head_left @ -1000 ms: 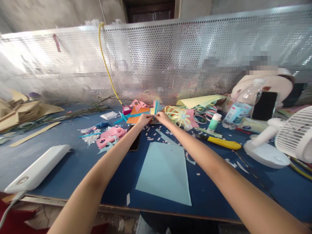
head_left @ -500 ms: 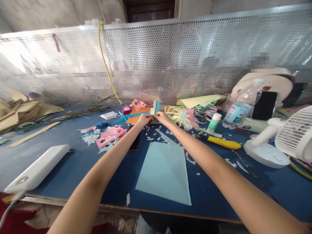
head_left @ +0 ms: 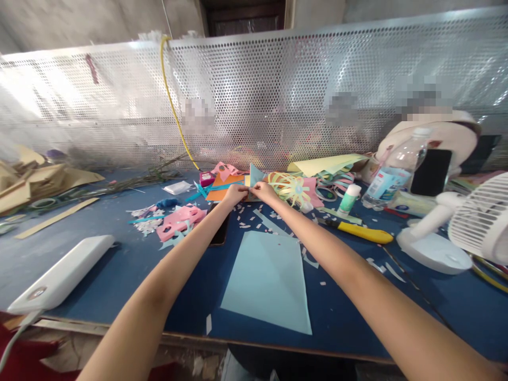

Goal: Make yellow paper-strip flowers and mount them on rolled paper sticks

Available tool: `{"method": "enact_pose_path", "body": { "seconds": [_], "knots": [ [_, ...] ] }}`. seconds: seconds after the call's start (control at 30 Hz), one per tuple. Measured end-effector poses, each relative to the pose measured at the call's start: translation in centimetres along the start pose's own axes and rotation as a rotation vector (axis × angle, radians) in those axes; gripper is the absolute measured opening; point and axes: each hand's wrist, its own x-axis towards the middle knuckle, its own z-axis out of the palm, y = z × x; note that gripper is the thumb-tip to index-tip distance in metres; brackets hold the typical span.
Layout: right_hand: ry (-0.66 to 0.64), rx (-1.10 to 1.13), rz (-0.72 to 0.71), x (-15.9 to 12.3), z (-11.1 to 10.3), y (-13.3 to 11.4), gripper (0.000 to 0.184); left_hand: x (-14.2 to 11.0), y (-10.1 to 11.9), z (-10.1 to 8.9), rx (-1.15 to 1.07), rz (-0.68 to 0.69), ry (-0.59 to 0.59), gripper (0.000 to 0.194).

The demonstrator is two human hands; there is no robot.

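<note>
My left hand (head_left: 237,193) and my right hand (head_left: 262,190) meet over the far middle of the table, fingertips pinched close together. Between them a small piece of light blue paper (head_left: 256,173) sticks up, its lower edge in the fingers. Orange paper (head_left: 223,186) with blue strips lies just behind and left of my left hand. Right of my right hand is a yellow paper-strip flower (head_left: 296,189) with a pale blue centre. A larger light blue sheet (head_left: 268,283) lies flat between my forearms, nearer the front edge. A dark phone (head_left: 219,233) is partly hidden under my left forearm.
Pink paper scraps (head_left: 180,222) lie left. To the right are a glue stick (head_left: 349,199), a yellow-handled cutter (head_left: 363,232), a plastic bottle (head_left: 397,172) and a white fan (head_left: 480,219). A white power bank (head_left: 63,272) sits front left. A perforated metal screen (head_left: 254,95) stands behind.
The upright blue paper between my fingers has turned or opened out, showing a flatter, triangular face instead of narrow folded edges. My hands have barely moved.
</note>
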Motion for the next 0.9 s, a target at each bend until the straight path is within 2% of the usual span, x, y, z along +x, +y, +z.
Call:
{"method": "enact_pose_path", "body": {
  "seconds": [0.13, 0.27, 0.4, 0.53, 0.7, 0.9],
  "knots": [
    [0.016, -0.027, -0.003, 0.0, 0.1, 0.0, 0.027, -0.3, 0.3, 0.0, -0.037, -0.006, -0.005, 0.034],
    [0.03, -0.058, -0.014, 0.1, 0.2, 0.1, 0.028, -0.4, 0.8, -0.3, -0.05, -0.012, -0.042, 0.041],
    [0.025, -0.088, -0.019, 0.0, 0.1, 0.1, 0.028, -0.4, 1.2, -0.4, -0.018, -0.019, -0.084, 0.037],
    [0.032, -0.131, -0.012, 0.0, -0.1, -0.1, 0.027, -0.1, 0.7, 0.0, 0.084, -0.067, -0.038, 0.015],
    [0.032, -0.197, -0.019, -0.4, -0.2, -0.5, 0.026, 0.0, -0.1, 0.7, 0.207, -0.128, 0.068, 0.028],
    [-0.022, -0.321, -0.012, 0.1, -0.4, -2.0, 0.028, 1.5, 0.3, 0.6, 0.198, -0.175, 0.032, 0.034]
  ]
}}
